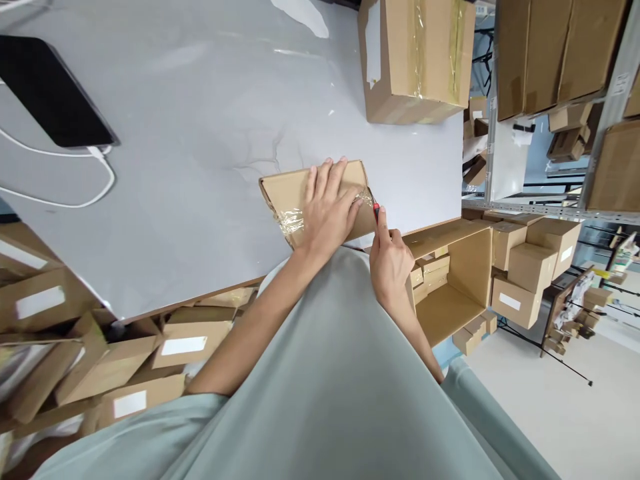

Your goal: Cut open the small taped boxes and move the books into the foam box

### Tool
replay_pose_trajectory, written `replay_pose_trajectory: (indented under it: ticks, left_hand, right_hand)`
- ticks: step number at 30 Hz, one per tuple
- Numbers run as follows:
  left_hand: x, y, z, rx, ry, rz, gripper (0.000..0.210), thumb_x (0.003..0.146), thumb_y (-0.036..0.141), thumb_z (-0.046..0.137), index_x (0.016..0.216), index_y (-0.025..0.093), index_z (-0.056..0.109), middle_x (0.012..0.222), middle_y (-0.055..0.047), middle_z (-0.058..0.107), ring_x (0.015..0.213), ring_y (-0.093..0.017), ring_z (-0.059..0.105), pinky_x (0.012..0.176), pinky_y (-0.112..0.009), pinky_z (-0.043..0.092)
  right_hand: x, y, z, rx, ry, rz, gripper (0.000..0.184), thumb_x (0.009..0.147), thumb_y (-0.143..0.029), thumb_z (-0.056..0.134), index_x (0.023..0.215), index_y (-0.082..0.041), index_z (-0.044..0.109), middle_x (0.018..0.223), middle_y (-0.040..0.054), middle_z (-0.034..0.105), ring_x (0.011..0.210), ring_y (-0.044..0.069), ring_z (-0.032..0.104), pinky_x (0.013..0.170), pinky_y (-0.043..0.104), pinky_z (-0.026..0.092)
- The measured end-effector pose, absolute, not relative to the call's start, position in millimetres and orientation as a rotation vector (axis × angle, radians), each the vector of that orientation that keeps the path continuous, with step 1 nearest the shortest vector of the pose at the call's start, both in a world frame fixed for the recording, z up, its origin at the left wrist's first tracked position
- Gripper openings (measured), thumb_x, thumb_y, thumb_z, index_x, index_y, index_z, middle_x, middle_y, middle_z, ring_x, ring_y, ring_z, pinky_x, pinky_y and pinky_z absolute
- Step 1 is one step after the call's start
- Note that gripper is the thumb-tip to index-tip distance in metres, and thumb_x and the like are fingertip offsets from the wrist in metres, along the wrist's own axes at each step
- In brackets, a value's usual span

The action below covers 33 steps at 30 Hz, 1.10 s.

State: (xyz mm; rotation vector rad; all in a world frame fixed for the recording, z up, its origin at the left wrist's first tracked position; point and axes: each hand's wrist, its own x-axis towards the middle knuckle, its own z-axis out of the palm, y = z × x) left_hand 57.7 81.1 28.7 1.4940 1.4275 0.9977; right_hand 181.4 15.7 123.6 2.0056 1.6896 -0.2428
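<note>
A small flat cardboard box (285, 190) lies at the table's near edge, with shiny clear tape on its left and right ends. My left hand (327, 207) rests flat on top of it, fingers stretched toward its far side. My right hand (390, 257) is closed around a red and black box cutter (377, 211), index finger laid along it. The cutter's tip meets the taped right end of the box. Most of its handle is hidden inside my fist.
A large taped carton (420, 67) stands at the table's far right. A phone (53, 93) with a white cable lies far left. Right of me is an open carton (460, 307) holding small boxes. More cartons (135, 353) crowd the lower left; shelving (540, 200) stands right.
</note>
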Motion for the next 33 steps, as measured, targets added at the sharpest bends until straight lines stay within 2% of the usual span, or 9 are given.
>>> replay_pose_trajectory:
  ticks: [9,16,22,29,31,33]
  left_hand:
    - [67,76,29,1.427,1.422,1.054,0.036,0.107,0.055,0.056,0.126,0.031,0.074,0.172,0.000,0.053,0.171,-0.033,0.031,0.145,-0.060,0.005]
    - [68,75,27,1.400,1.394,1.082,0.030,0.107,0.048,0.058,0.126,0.031,0.075,0.174,-0.001,0.051,0.172,-0.033,0.030,0.145,-0.063,0.006]
    - [65,74,26,1.474,1.402,1.053,0.031,0.109,0.046,0.056,0.128,0.029,0.074,0.176,-0.003,0.050,0.172,-0.033,0.029,0.145,-0.060,0.009]
    - [55,70,26,1.705,1.457,0.920,0.039,0.113,0.049,0.047,0.131,0.027,0.073,0.180,-0.006,0.043,0.172,-0.033,0.029,0.144,-0.061,0.012]
    - [48,68,27,1.734,1.456,0.921,0.041,0.113,0.052,0.045,0.133,0.027,0.073,0.179,-0.007,0.044,0.171,-0.033,0.031,0.143,-0.062,0.014]
    - [38,64,25,1.747,1.478,0.925,0.044,0.114,0.054,0.045,0.139,0.027,0.070,0.177,-0.009,0.048,0.170,-0.033,0.034,0.142,-0.062,0.017]
  right_hand:
    - [166,14,117,2.148,1.619,-0.300,0.080,0.111,-0.014,0.035,0.181,-0.039,0.005,0.119,0.0110,0.065,0.090,0.020,0.072,0.078,0.028,0.055]
    - [146,24,139,2.050,1.487,-0.265,0.080,0.110,-0.010,0.037,0.182,-0.032,0.011,0.112,0.0124,0.073,0.091,0.022,0.076,0.082,0.031,0.059]
    - [156,17,144,2.074,1.397,-0.308,0.071,0.115,-0.020,0.034,0.182,-0.026,0.011,0.116,0.0152,0.079,0.094,0.025,0.079,0.084,0.033,0.059]
    - [165,-10,172,2.215,1.573,-0.491,0.061,0.116,-0.029,0.034,0.177,-0.027,0.035,0.111,0.0117,0.084,0.089,0.028,0.079,0.081,0.032,0.056]
    - [179,-16,176,2.350,1.693,-0.541,0.060,0.116,-0.038,0.038,0.174,-0.024,0.042,0.109,0.0122,0.084,0.088,0.029,0.078,0.079,0.033,0.056]
    - [199,-12,164,2.531,1.764,-0.584,0.061,0.113,-0.052,0.044,0.163,-0.020,0.057,0.105,0.0126,0.084,0.088,0.030,0.077,0.078,0.034,0.056]
